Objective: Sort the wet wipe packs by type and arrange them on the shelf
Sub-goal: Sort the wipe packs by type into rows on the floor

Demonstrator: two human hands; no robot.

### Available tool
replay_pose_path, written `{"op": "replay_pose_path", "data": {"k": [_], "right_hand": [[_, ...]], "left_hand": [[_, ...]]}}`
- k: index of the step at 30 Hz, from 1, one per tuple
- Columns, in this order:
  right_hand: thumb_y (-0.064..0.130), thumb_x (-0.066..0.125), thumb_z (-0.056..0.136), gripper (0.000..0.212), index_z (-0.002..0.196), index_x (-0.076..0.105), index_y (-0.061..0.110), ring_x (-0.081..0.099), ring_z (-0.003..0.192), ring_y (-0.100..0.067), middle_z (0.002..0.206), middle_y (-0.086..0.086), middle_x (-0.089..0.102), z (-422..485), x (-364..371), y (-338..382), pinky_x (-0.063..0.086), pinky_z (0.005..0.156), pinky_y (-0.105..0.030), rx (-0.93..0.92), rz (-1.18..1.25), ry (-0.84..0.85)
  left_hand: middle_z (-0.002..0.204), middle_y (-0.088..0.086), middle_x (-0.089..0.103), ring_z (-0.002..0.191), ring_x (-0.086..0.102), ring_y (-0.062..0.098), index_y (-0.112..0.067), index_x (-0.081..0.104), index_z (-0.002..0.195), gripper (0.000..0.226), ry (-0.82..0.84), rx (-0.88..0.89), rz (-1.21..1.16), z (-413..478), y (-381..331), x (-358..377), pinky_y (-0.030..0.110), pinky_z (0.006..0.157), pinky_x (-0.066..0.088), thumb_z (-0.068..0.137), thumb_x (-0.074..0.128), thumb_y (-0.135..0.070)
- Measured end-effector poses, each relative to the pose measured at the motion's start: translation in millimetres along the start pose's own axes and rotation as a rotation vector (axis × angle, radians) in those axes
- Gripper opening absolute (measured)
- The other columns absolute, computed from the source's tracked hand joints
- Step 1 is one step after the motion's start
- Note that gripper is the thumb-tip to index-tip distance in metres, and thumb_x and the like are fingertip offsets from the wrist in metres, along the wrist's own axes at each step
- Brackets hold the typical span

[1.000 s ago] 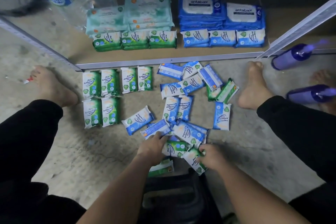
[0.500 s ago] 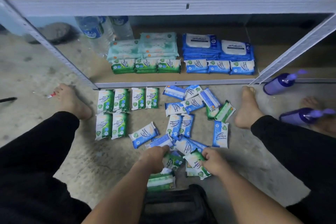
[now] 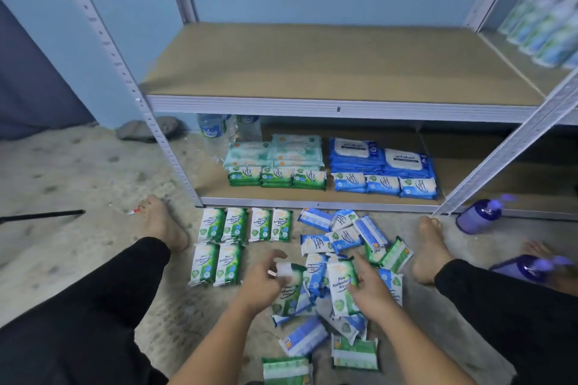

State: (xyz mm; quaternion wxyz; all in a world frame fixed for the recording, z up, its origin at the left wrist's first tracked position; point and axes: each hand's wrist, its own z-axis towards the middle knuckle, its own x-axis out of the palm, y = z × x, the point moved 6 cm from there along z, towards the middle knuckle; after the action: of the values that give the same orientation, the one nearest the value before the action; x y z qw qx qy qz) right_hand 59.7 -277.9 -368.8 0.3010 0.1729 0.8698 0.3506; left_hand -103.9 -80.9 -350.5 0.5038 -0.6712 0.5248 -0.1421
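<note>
I sit on the floor in front of a metal shelf (image 3: 312,105). My left hand (image 3: 264,286) grips a green wipe pack (image 3: 289,294), lifted over the loose pile. My right hand (image 3: 372,292) holds another green pack (image 3: 341,286) upright beside it. Blue packs (image 3: 342,236) lie jumbled on the floor behind my hands, with a few green ones among them. Several green packs (image 3: 244,225) lie in neat rows to the left. On the bottom shelf, small green packs (image 3: 276,178) and small blue packs (image 3: 383,185) stand in front of larger teal packs (image 3: 276,150) and blue packs (image 3: 380,157).
The middle shelf board (image 3: 312,66) is bare. Water bottles (image 3: 215,131) stand at the bottom shelf's back left. Two purple bottles (image 3: 477,216) lie by my right foot (image 3: 430,247). My left foot (image 3: 161,222) is beside the shelf post, and a black rod (image 3: 40,216) lies further left.
Both hands have come up from the pile, each now with a green pack. My view has tilted upward, bringing the bare middle shelf into sight.
</note>
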Motion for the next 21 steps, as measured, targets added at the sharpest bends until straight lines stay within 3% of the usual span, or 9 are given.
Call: {"op": "replay_pose_path", "data": {"k": [2,4,6,10,14,18,21], "right_hand": [[-0.003,0.060,0.094,0.072,0.144,0.043,0.046,0.062,0.068,-0.016,0.121,0.001,0.059,-4,1,4,0.050,0.053,-0.029,0.006,0.008,-0.018],[-0.001,0.063,0.093,0.063,0.139,0.048,0.040,0.062,0.069,-0.016,0.115,-0.004,0.061,-6,1,5,0.050,0.053,-0.026,0.018,0.029,-0.046],[-0.002,0.065,0.092,0.059,0.134,0.051,0.038,0.064,0.069,-0.019,0.109,-0.005,0.063,-7,3,7,0.051,0.054,-0.029,0.028,0.058,-0.060],[-0.005,0.070,0.087,0.060,0.116,0.054,0.044,0.072,0.079,-0.029,0.105,-0.008,0.066,-6,7,6,0.060,0.066,-0.048,0.051,0.103,-0.093],[-0.010,0.067,0.087,0.054,0.115,0.048,0.032,0.073,0.084,-0.029,0.098,-0.009,0.072,-7,11,9,0.060,0.075,-0.057,0.060,0.173,-0.105],[-0.009,0.066,0.089,0.057,0.118,0.052,0.039,0.073,0.084,-0.036,0.092,-0.016,0.073,-6,16,17,0.059,0.072,-0.056,0.061,0.167,-0.091],[-0.006,0.069,0.087,0.058,0.124,0.055,0.037,0.067,0.077,-0.033,0.098,-0.028,0.067,-5,20,27,0.057,0.073,-0.056,0.045,0.175,-0.088]], "left_hand": [[0.092,0.002,0.053,0.068,0.053,0.017,-0.043,0.051,0.124,0.036,-0.012,-0.021,-0.090,-2,-1,-8,0.029,0.061,0.050,0.099,0.059,-0.018],[0.072,0.003,0.040,0.054,0.037,0.015,-0.041,0.053,0.120,0.032,-0.007,-0.036,-0.151,-3,-1,-12,0.027,0.053,0.040,0.103,0.050,-0.015],[0.071,0.010,0.036,0.051,0.032,0.016,-0.036,0.058,0.113,0.025,0.010,-0.057,-0.177,-2,1,-12,0.026,0.052,0.032,0.105,0.046,-0.016],[0.082,0.008,0.055,0.055,0.052,0.014,-0.025,0.060,0.115,0.019,0.044,-0.115,-0.309,-8,-4,-10,0.023,0.047,0.038,0.104,0.050,-0.012],[0.115,0.004,0.063,0.094,0.069,0.018,-0.031,0.057,0.126,0.040,0.061,-0.109,-0.266,-9,0,-12,0.028,0.073,0.053,0.094,0.068,-0.011],[0.111,0.004,0.068,0.095,0.072,0.019,-0.034,0.057,0.124,0.049,-0.035,-0.110,-0.235,-5,8,-19,0.032,0.075,0.060,0.085,0.079,-0.013],[0.105,0.003,0.074,0.092,0.074,0.018,-0.027,0.058,0.123,0.054,-0.058,-0.113,-0.259,2,14,-24,0.043,0.084,0.061,0.079,0.083,-0.009]]}}
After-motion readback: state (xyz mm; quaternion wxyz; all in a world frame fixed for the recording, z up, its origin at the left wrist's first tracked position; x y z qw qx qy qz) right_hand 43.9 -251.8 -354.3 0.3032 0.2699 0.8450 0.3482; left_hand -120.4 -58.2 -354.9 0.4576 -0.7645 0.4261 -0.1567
